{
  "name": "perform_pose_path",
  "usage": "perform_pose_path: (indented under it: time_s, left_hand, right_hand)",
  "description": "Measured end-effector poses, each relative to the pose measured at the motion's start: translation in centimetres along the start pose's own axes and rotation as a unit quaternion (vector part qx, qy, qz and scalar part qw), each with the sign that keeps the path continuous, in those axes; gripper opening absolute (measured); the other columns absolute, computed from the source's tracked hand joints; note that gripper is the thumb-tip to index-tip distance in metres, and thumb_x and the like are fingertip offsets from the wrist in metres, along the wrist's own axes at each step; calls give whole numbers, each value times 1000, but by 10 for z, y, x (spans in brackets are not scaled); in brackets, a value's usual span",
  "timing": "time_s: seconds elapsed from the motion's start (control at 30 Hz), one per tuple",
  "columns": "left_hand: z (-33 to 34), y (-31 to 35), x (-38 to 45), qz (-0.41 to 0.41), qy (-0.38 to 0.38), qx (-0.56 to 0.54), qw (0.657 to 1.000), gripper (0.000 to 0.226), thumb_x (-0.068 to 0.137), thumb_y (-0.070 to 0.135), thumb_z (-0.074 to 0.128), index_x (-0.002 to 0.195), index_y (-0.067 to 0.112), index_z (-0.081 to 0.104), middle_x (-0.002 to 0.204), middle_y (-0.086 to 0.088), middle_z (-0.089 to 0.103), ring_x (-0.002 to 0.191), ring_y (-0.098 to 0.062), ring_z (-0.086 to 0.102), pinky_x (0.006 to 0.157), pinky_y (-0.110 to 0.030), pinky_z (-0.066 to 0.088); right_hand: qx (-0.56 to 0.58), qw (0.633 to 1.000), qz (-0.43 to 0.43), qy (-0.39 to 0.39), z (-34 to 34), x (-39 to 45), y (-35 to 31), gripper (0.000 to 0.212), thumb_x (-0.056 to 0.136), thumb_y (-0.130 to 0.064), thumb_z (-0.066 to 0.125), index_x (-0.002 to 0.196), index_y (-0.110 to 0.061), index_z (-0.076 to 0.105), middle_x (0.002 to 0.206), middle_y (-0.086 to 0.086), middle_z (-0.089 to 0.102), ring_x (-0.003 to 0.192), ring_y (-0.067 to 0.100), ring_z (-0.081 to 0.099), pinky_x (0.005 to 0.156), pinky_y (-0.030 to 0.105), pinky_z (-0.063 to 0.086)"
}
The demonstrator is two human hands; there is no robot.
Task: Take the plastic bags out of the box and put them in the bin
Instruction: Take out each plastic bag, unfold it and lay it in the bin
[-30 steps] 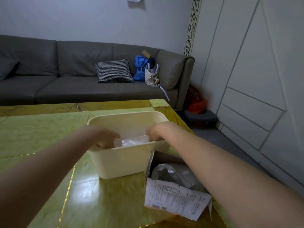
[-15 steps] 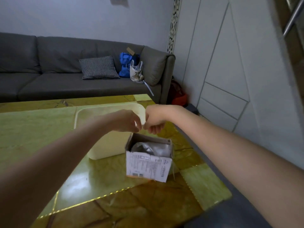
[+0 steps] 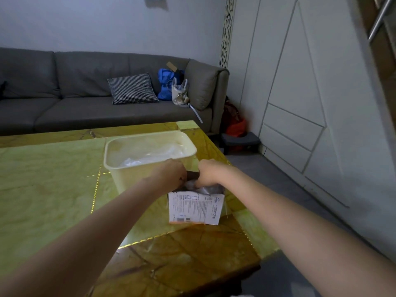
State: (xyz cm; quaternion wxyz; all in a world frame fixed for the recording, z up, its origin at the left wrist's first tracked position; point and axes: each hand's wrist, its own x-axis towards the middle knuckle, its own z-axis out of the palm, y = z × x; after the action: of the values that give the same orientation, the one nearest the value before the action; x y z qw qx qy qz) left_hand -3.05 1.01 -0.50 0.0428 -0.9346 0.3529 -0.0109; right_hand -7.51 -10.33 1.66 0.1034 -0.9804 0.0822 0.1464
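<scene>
Fingers of both hands are curled down into the open top of the box (image 3: pixel 196 207), at centre frame. The left hand (image 3: pixel 171 174) and right hand (image 3: pixel 209 173) are seen from the back, so it cannot be told whether the fingertips are clamped on plastic or only on the box rim. Crumpled grey plastic bags (image 3: pixel 202 187) are visible just under the right hand, inside the box. More clear plastic (image 3: pixel 150 155) is already lying in the bin (image 3: pixel 150 174), which is touching or just beside the box on its upper-left side.

Risks, as judged from here:
- The box looks light and torn at its near rim. If the bags are pulled up while wedged, the whole box is likely lifted or tipped toward the bin.
- The box is placed near the right edge of the table (image 3: pixel 53 189). A sideways tug could send it off onto the floor.
- Thin film is slippery. A partial pinch may be lost mid-transfer, and the bags dropped on the table between box and bin.
- If several bags are bunched together, some may be left behind or trailed over the bin rim.
- The bin could be nudged away by the left forearm.
</scene>
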Motion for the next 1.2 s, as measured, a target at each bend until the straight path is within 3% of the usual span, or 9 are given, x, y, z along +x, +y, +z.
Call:
perform_pose_path:
  time_s: [0.23,0.4,0.5,0.63,0.7,0.83,0.97,1.07,1.2]
  left_hand:
    - [5,-7,-5,15,82,-94,992,13,87,16,57,97,13,66,106,-5,53,95,-20,54,67,-20,36]
    - [6,-8,-7,41,74,-133,988,22,83,21,62,102,14,53,107,-3,53,96,-21,56,74,-25,43]
    - [5,-7,-8,54,79,-200,975,32,83,20,63,112,12,53,110,-4,63,100,-22,61,85,-32,50]
    - [8,-7,-10,33,95,-229,968,20,87,20,60,104,10,62,96,-6,67,86,-20,62,73,-25,49]
    - [9,-9,-10,19,84,-228,970,16,87,21,61,95,8,65,85,-5,66,76,-19,61,64,-22,46]
    - [5,-9,-11,-10,90,-293,952,12,87,20,61,90,9,64,81,-2,61,75,-19,59,67,-26,50]
    - [-5,-6,-12,-48,93,-357,928,15,83,14,65,76,17,52,82,0,54,76,-16,50,59,-19,39]
    - [-7,-7,-15,-48,55,-400,914,20,79,13,69,86,17,51,92,-3,56,83,-18,53,63,-21,43]
    - [-4,-9,-18,-28,30,-495,868,35,79,11,70,109,3,55,103,-14,62,96,-30,61,85,-44,52]
  right_hand:
    - [11,999,7,32,13,6,-1,20,87,-11,60,71,-10,47,69,3,50,56,16,47,48,25,35]
    - [29,997,-14,71,9,5,2,14,81,-10,67,93,-6,62,76,3,52,69,20,53,51,26,38]
    - [111,991,-51,54,3,4,5,13,78,-10,70,77,-12,57,75,1,52,69,17,50,52,24,37]
    - [239,968,-73,36,-9,-2,9,30,78,-13,73,62,-16,48,63,-2,49,60,13,45,55,24,38]
    - [302,952,-57,-6,-16,-6,10,22,80,-26,74,77,-12,58,71,0,57,65,12,52,60,24,45]
    - [328,944,7,-33,-21,-6,11,59,86,-52,58,119,-4,55,107,12,66,84,20,62,79,33,53]
    - [298,952,21,-61,-20,-9,9,38,88,-42,61,93,-4,61,73,5,61,53,11,47,55,23,42]
    - [372,926,-32,-46,-19,-6,9,16,85,-14,68,96,-3,66,76,3,60,64,11,54,61,24,45]
    - [507,857,-78,47,-30,-5,9,8,85,-8,67,87,-8,60,86,3,61,72,12,56,62,22,47]
